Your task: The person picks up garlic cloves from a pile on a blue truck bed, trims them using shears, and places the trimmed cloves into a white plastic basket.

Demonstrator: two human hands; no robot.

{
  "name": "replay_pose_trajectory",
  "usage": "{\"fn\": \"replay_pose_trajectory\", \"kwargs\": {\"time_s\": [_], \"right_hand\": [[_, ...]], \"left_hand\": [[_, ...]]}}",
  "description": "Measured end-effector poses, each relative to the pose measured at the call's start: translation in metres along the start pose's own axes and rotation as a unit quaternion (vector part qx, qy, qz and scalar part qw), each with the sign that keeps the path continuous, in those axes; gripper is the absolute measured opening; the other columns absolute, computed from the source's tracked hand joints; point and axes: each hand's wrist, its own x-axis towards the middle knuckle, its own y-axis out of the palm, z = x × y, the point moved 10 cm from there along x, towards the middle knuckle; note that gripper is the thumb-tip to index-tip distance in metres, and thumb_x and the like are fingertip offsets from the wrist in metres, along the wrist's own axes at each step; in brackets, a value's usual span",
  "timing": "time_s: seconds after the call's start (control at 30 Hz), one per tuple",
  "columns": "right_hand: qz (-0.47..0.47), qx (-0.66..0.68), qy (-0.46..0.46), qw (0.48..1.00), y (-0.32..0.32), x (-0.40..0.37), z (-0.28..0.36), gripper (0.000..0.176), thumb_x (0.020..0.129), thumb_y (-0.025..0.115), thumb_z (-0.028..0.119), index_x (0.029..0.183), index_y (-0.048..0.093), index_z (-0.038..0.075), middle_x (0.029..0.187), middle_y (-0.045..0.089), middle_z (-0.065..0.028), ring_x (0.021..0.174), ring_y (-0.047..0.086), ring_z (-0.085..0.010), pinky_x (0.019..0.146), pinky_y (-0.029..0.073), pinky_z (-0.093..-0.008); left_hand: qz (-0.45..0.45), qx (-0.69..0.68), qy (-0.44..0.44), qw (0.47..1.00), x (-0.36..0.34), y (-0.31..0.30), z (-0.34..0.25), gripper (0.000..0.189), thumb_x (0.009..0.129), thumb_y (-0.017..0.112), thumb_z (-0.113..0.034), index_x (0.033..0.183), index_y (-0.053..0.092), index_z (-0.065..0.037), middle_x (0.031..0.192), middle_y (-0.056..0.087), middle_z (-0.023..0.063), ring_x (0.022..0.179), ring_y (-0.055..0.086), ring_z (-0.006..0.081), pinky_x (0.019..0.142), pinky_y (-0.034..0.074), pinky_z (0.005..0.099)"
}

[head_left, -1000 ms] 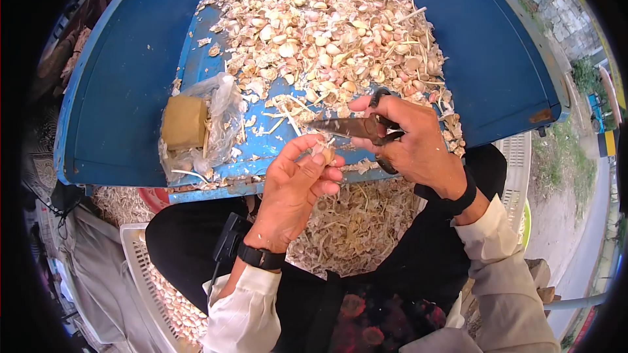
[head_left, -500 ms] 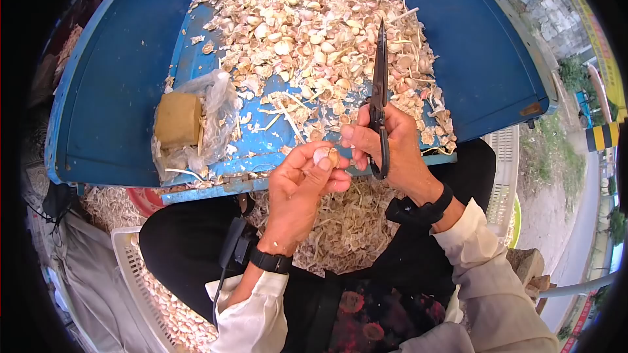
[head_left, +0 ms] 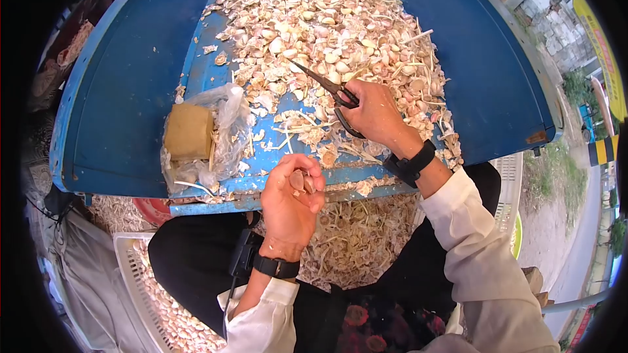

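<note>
My left hand (head_left: 291, 199) is cupped palm-up over the front lip of the blue truck bed, its fingers curled round a few garlic cloves (head_left: 301, 181). A pair of black scissors (head_left: 329, 86) is in my right hand (head_left: 379, 114), the blades pointing left over the heap. That hand reaches down at the near side of the pile of loose garlic cloves (head_left: 327, 26), which is mixed with papery skins and dry stalks. What its fingertips touch is hidden behind the hand.
A tan block (head_left: 188, 132) lies in a clear plastic bag (head_left: 232, 114) on the left. Blue side walls (head_left: 124, 85) flank the bed. A white basket (head_left: 131, 258) of cloves stands beside my left leg, and skins (head_left: 360, 235) lie heaped between my legs.
My right hand has moved forward onto the pile's near edge, and the scissors have swung from upright to pointing left. My left hand has turned palm-up, curling round the cloves.
</note>
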Motion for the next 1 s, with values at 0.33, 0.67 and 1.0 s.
{"fn": "replay_pose_trajectory", "kwargs": {"time_s": [0.33, 0.67, 1.0], "right_hand": [[0.080, -0.068, -0.020, 0.994, 0.019, 0.011, 0.009, 0.023, 0.073, 0.076, 0.015, 0.075, 0.059, 0.000, 0.061, 0.055, -0.0082, 0.059, 0.049, -0.0116, 0.054, 0.040, -0.0322], [0.124, 0.279, -0.019, 0.952, -0.016, -0.018, 0.069, 0.019, 0.075, 0.074, 0.011, 0.080, 0.060, -0.001, 0.070, 0.066, -0.0052, 0.062, 0.056, -0.0084, 0.056, 0.044, -0.0260], [0.114, 0.373, 0.046, 0.920, 0.010, -0.046, 0.057, 0.031, 0.072, 0.083, 0.024, 0.077, 0.062, 0.003, 0.065, 0.057, 0.0028, 0.059, 0.048, -0.0046, 0.052, 0.039, -0.0235]], "left_hand": [[-0.060, 0.045, 0.026, 0.997, 0.005, -0.017, -0.007, 0.020, 0.094, 0.053, -0.023, 0.105, 0.057, -0.007, 0.083, 0.059, 0.0031, 0.062, 0.052, 0.0104, 0.049, 0.036, 0.0233], [0.036, 0.015, 0.014, 0.999, 0.015, 0.003, 0.009, 0.029, 0.099, 0.056, -0.025, 0.115, 0.056, -0.001, 0.095, 0.063, 0.0069, 0.074, 0.057, 0.0097, 0.056, 0.046, 0.0189], [0.051, -0.022, 0.073, 0.996, 0.008, -0.001, -0.011, 0.023, 0.101, 0.052, -0.021, 0.117, 0.052, -0.005, 0.083, 0.059, 0.0047, 0.051, 0.042, 0.0046, 0.039, 0.029, 0.0153]]}}
